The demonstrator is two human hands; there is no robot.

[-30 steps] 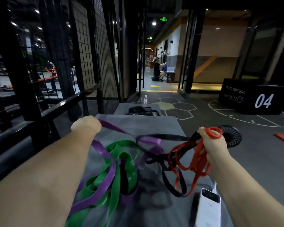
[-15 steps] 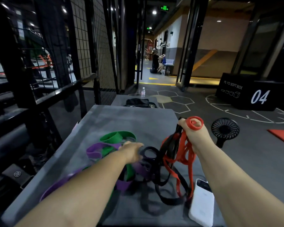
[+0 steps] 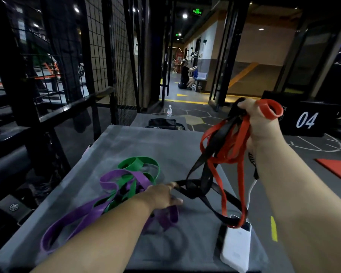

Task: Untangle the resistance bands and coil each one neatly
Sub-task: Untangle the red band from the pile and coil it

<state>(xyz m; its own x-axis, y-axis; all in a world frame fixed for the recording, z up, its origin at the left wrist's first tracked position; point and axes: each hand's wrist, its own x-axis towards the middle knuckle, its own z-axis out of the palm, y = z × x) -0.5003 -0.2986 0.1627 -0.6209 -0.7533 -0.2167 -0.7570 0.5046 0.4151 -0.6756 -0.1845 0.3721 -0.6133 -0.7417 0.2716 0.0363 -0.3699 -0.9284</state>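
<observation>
Right hand [image 3: 262, 125] held red band [image 3: 267, 116] and black band [image 3: 193, 189] above grey platform [image 3: 136, 146], fingers clamped. Left hand [image 3: 161, 196] low on platform; finger state unclear.

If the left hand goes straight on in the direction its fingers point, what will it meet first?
Probably the knot of the black band, which lies directly ahead of the left hand. The fingertips may already touch it, but depth is unclear.

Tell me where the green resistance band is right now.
In the head view, the green band lies left of centre on the grey platform, interlaced with the purple band, just beyond the left hand.
</observation>
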